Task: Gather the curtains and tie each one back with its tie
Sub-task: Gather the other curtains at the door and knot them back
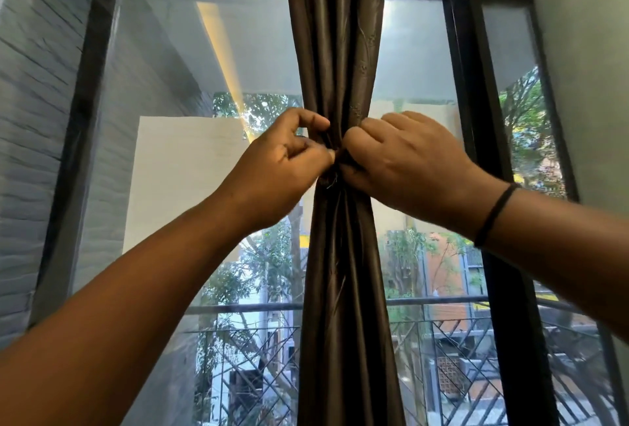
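Fingers (315, 124) of my left hand (282, 156) pinch the tie (329, 180) at the waist of the gathered brown curtain (340, 51), mid-window; my right hand (394, 156) pinches opposite. I'd pull both ends evenly, keeping the bunch tight.

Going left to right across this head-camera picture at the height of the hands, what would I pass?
Grey wall → dark window frame → left hand → gathered brown curtain, pinched at its waist → right hand → black wristband → dark window post → pale wall.
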`<act>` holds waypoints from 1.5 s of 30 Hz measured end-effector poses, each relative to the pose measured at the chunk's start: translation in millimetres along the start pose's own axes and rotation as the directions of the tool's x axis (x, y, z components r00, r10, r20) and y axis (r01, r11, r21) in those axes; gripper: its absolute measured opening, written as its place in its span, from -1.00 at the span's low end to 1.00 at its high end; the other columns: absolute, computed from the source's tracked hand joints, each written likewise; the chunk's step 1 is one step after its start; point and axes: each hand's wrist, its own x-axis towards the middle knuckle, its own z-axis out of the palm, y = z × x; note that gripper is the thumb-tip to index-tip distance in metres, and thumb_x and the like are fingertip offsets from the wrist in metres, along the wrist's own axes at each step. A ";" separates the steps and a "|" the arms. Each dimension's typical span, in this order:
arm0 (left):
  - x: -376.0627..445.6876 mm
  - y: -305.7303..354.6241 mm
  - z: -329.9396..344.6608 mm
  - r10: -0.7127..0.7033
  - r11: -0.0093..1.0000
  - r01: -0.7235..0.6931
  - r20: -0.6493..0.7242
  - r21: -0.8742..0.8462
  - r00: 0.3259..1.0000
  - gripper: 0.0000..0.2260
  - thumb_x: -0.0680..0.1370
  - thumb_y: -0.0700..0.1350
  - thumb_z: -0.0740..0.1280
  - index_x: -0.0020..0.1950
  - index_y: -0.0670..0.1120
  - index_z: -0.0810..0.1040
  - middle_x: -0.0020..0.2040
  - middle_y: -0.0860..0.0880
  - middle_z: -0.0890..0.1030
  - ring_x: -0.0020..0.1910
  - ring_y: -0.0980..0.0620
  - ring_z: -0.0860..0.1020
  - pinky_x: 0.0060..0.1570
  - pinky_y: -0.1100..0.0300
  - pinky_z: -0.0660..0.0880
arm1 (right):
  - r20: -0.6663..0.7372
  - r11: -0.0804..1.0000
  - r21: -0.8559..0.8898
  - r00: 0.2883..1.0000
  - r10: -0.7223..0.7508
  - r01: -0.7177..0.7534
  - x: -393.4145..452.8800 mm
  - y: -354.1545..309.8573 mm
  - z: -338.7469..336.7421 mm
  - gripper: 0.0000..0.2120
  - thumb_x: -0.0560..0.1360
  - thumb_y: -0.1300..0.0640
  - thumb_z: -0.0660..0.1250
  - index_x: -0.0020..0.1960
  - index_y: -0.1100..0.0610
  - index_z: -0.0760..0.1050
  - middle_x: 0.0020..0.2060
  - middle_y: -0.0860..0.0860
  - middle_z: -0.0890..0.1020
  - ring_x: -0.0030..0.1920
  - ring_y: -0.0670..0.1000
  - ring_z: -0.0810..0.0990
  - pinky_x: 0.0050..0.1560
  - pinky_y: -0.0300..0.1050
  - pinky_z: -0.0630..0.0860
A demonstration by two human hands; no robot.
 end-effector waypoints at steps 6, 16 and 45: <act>3.5 17.9 -0.2 -0.049 0.990 0.049 -0.004 0.129 0.999 -0.84 0.60 -0.08 0.21 -0.04 -0.01 0.59 -0.21 0.02 0.60 -0.33 0.17 0.47 -0.23 0.19 0.46 | -0.194 0.973 0.034 0.954 0.229 -0.227 -4.8 -26.4 12.2 -0.78 0.54 0.06 0.22 -0.22 0.16 0.46 -0.39 0.11 0.49 -0.51 0.15 0.41 -0.50 -0.10 0.27; 27.8 48.7 -18.0 -0.270 0.845 0.116 0.228 0.522 0.935 -0.86 0.56 -0.13 0.32 -0.18 -0.06 0.61 -0.17 -0.09 0.62 -0.16 -0.02 0.61 -0.12 0.11 0.63 | -0.258 0.961 0.132 0.928 0.270 -0.243 -6.2 -37.1 25.5 -0.77 0.52 0.06 0.24 -0.22 0.18 0.49 -0.41 0.10 0.48 -0.50 0.12 0.37 -0.47 -0.08 0.28; 33.1 60.8 -34.0 0.123 0.680 -0.358 0.382 0.640 0.916 -0.91 0.58 -0.09 0.22 -0.13 -0.02 0.37 -0.28 0.06 0.45 -0.32 0.12 0.40 -0.35 0.26 0.32 | -0.041 0.516 0.700 0.693 0.719 -0.494 -20.6 -49.2 1.3 -0.80 0.48 0.15 0.37 0.08 0.03 0.46 -0.22 -0.16 0.65 -0.39 -0.03 0.59 -0.36 0.02 0.52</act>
